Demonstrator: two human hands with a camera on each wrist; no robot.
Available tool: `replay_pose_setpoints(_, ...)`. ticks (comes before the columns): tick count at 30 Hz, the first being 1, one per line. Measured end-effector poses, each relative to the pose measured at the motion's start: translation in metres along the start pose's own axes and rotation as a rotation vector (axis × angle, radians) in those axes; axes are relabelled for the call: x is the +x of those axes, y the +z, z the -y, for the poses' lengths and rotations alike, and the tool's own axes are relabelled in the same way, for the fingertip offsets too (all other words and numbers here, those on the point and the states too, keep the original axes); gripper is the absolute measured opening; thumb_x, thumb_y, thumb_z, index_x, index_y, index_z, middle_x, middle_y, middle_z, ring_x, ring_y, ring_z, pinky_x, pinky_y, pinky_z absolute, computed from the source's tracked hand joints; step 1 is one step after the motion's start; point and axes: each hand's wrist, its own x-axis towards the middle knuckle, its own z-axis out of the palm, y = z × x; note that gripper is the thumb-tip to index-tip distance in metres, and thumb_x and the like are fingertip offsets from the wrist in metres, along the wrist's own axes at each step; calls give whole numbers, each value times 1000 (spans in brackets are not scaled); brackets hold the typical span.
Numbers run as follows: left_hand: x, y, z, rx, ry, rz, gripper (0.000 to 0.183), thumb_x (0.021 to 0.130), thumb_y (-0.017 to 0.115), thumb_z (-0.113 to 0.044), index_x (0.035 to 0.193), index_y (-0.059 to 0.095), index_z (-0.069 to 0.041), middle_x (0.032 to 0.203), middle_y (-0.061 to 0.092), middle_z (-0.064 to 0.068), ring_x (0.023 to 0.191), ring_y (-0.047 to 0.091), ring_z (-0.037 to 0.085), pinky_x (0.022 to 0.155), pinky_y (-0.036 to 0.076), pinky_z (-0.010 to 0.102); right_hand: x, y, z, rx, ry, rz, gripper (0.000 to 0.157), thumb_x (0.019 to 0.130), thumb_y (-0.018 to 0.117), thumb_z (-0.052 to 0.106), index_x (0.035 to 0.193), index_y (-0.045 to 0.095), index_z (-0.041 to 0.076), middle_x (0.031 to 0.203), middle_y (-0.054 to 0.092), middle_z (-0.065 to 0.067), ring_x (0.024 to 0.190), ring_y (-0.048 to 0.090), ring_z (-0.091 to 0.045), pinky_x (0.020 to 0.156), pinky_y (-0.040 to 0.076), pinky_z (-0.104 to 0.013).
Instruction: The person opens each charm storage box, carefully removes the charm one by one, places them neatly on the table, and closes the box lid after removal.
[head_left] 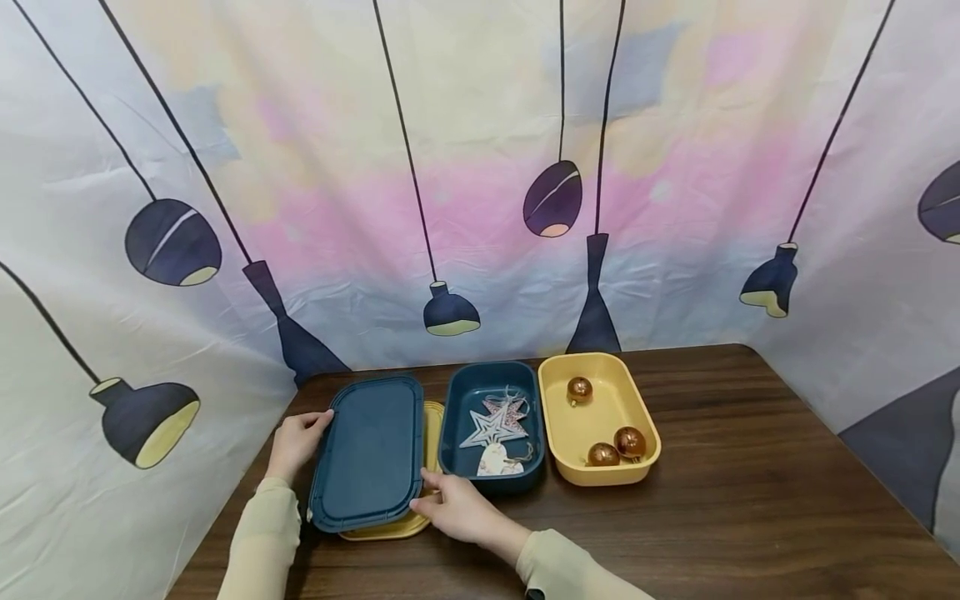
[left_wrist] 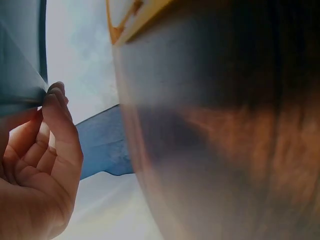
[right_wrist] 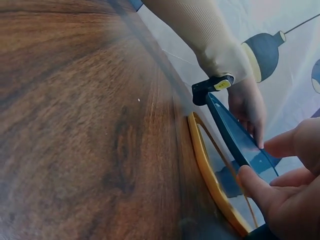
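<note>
Both hands hold a dark blue rectangular lid [head_left: 371,450], tilted above a yellow lid [head_left: 401,527] that it mostly hides. At the upper left edge, my left hand [head_left: 294,444] pinches the blue lid between thumb and fingers; the left wrist view shows the fingertips on its edge. My right hand [head_left: 463,507] grips the lower right edge, with thumb and fingers on opposite faces in the right wrist view. Right beside it stands a dark blue box [head_left: 459,400] containing a white star ornament [head_left: 487,428], a pinkish star [head_left: 513,408] and a pale tag-like ornament [head_left: 495,461].
A yellow box [head_left: 573,433] stands right of the blue one, with three shiny copper-brown balls [head_left: 630,442] inside. All of it rests on a dark wooden table [head_left: 750,500]. Behind the table's far edge hangs a cloth [head_left: 487,108] printed with lamps.
</note>
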Motion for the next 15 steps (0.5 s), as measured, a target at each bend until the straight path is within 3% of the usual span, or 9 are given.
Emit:
replay_pose_setpoints(3, 1, 3, 4, 0, -5, 10, 60, 106, 49, -42, 134, 60, 9, 134, 56, 33, 115, 57, 49, 92, 49, 58, 1, 1, -1, 5, 9, 6, 58, 97, 68, 21, 145, 49, -6, 124, 70, -12, 78, 63, -3, 65, 49, -21)
replay_pose_setpoints(6, 1, 6, 8, 15, -4, 13, 59, 106, 49, -41, 134, 60, 9, 133, 57, 33, 116, 56, 49, 92, 49, 58, 1, 2, -3, -28, 9, 12, 59, 97, 68, 24, 145, 51, -6, 132, 66, -13, 92, 63, -2, 76, 50, -21)
replay_pose_setpoints(10, 2, 8, 13, 3, -13, 17, 55, 106, 52, -38, 132, 61, 9, 120, 65, 30, 94, 65, 40, 78, 56, 47, 3, 4, -7, -76, 10, 14, 59, 97, 69, 28, 143, 53, -5, 144, 56, -14, 110, 58, -3, 88, 48, -21)
replay_pose_setpoints(13, 4, 10, 16, -22, -26, 30, 51, 106, 54, -34, 131, 62, 10, 106, 68, 25, 74, 64, 25, 63, 56, 37, 4, 6, -10, -61, 23, 15, 59, 97, 69, 27, 143, 52, -6, 139, 60, -14, 101, 61, -2, 83, 49, -20)
replay_pose_setpoints(15, 5, 10, 16, -24, -27, 47, 50, 106, 54, -31, 130, 62, 11, 102, 68, 24, 69, 62, 20, 60, 56, 35, 4, 7, -11, -34, 34, 20, 59, 97, 69, 26, 144, 51, -6, 133, 64, -14, 93, 62, -2, 78, 50, -20)
